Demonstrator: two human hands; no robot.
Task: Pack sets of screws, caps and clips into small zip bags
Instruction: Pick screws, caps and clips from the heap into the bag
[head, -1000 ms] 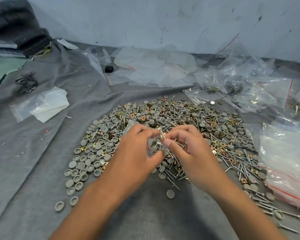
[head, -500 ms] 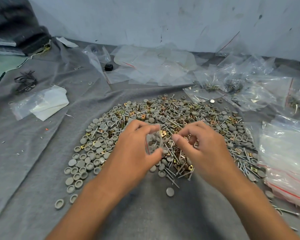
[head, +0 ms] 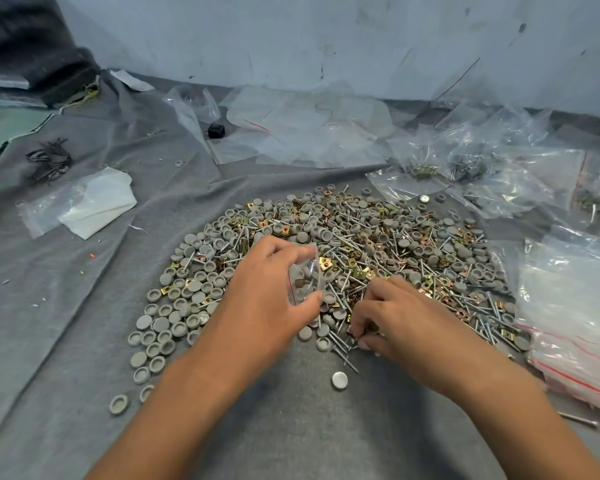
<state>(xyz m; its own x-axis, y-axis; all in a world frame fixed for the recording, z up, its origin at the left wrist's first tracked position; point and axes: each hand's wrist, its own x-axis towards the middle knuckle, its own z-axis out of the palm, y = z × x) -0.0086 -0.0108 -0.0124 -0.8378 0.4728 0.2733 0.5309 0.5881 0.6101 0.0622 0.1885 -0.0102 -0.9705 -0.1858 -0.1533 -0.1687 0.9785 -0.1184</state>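
Note:
A wide pile of grey caps, brass clips and steel screws [head: 378,244] lies on the grey cloth [head: 84,306]. My left hand [head: 271,292] holds a small clear zip bag [head: 305,277] over the pile's near edge, between thumb and fingers; a few caps and a screw show inside it. My right hand [head: 392,317] is down at the pile's front edge, its fingertips curled and pinching at screws [head: 340,344] there. Exactly what it pinches is hidden by the fingers.
A stack of empty red-striped zip bags [head: 579,306] lies at the right. Filled and loose bags [head: 482,168] crowd the back right. A white packet [head: 84,206] and black ties [head: 49,161] sit at the left. One cap [head: 339,380] lies alone in front.
My right hand has left the bag's mouth and dropped toward me to the pile's front edge. My left hand with the bag has stayed almost still.

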